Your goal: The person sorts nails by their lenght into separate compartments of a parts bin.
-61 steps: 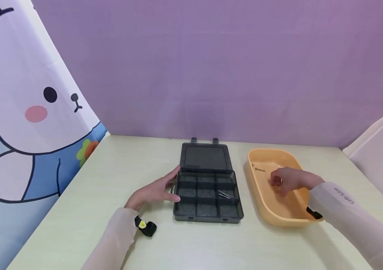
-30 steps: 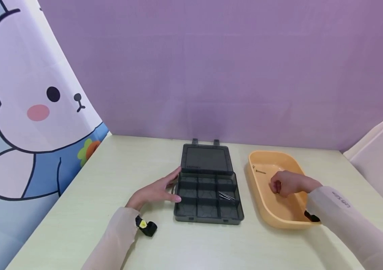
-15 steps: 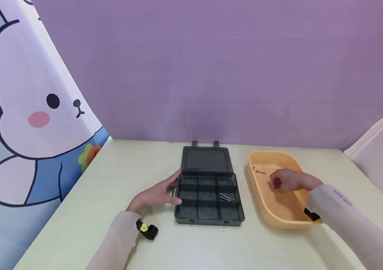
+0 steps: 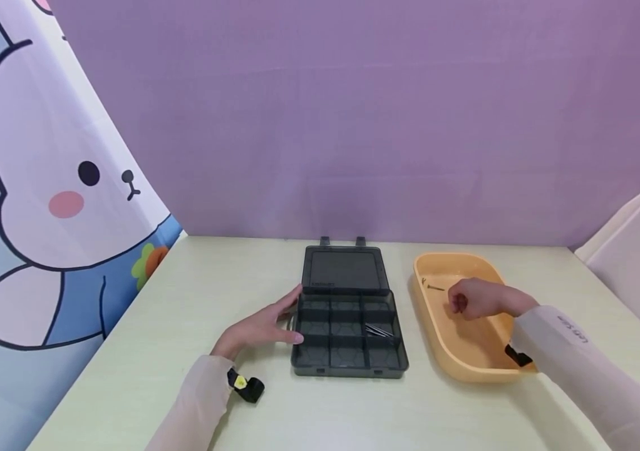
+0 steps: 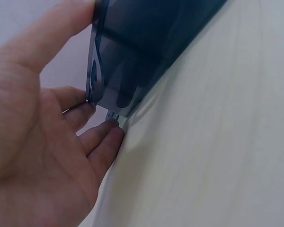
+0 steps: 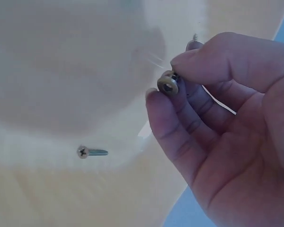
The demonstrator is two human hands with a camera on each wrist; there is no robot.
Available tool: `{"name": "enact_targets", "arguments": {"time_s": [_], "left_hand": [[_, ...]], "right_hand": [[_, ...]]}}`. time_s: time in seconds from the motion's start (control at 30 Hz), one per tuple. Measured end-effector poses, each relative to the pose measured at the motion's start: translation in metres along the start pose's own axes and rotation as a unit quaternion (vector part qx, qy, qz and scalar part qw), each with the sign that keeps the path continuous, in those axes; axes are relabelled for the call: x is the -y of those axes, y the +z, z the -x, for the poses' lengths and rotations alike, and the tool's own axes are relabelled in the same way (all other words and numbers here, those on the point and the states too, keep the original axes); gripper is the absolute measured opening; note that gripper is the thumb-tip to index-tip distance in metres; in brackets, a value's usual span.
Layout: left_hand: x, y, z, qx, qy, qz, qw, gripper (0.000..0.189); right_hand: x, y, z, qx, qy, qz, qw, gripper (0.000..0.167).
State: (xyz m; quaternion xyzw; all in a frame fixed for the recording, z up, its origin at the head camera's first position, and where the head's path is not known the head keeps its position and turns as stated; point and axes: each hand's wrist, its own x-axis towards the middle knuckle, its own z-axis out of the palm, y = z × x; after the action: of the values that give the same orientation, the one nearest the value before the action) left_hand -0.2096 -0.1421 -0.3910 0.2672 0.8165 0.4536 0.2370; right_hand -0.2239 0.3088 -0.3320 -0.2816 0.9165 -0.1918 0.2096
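A dark grey see-through compartment box (image 4: 348, 359) lies on the table with its lid (image 4: 345, 269) folded back. Thin silver pieces, like nails, (image 4: 377, 331) lie in its right middle compartment. My left hand (image 4: 258, 327) rests along the box's left side, thumb on the rim and fingers spread toward the hinge. Over the orange tray (image 4: 433, 332), my right hand (image 4: 476, 298) pinches a small brass-coloured fastener (image 6: 168, 85) with a round, hollow end between thumb and fingers. A cross-head screw (image 6: 91, 152) lies in the tray beside the hand in the right wrist view.
In the head view, a long screw (image 4: 435, 287) and a smaller piece (image 4: 423, 281) lie near the tray's left wall. The pale table (image 4: 230, 269) ends at a purple cloth backdrop (image 4: 320, 125). A cartoon-printed cloth (image 4: 61, 250) hangs at the left.
My right hand reached down into the tray with its fingers lower; now the fingers are drawn together and the hand sits slightly farther left. The left hand stays on the box.
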Motion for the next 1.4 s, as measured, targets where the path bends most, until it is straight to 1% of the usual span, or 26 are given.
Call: {"name": "enact_targets", "arguments": {"time_s": [0.13,0.37,0.53,0.63,0.83,0.97,1.2,1.4], "left_hand": [[0.0,0.0,-0.001,0.002,0.009,0.007,0.9999,0.101],[0.001,-0.002,-0.002,-0.007,0.009,0.008,0.9999,0.103],[0.002,-0.002,-0.003,-0.008,0.014,0.01,0.9998,0.103],[0.003,-0.003,-0.004,-0.009,0.017,0.009,0.9998,0.102],[0.004,-0.003,-0.005,-0.013,0.017,0.006,0.9998,0.103],[0.003,-0.004,-0.006,-0.013,0.014,0.006,0.9998,0.104],[0.002,-0.005,-0.008,-0.014,0.01,0.007,0.9998,0.104],[0.003,-0.005,-0.009,-0.014,0.002,0.014,0.9998,0.104]], "right_hand": [[0.003,-0.006,0.0,0.004,0.006,0.011,0.9999,0.023],[0.012,-0.018,0.001,0.019,0.042,-0.015,0.9988,0.022],[0.019,-0.029,0.001,0.024,0.043,-0.005,0.9988,0.02],[0.024,-0.035,0.001,0.024,0.031,0.009,0.9992,0.021],[0.031,-0.042,-0.002,0.027,0.009,0.016,0.9994,0.026],[0.037,-0.045,-0.005,0.03,0.0,0.015,0.9994,0.027],[0.048,-0.049,-0.011,0.027,-0.033,0.032,0.9985,0.027],[0.056,-0.049,-0.019,0.027,-0.048,0.034,0.9979,0.028]]}}
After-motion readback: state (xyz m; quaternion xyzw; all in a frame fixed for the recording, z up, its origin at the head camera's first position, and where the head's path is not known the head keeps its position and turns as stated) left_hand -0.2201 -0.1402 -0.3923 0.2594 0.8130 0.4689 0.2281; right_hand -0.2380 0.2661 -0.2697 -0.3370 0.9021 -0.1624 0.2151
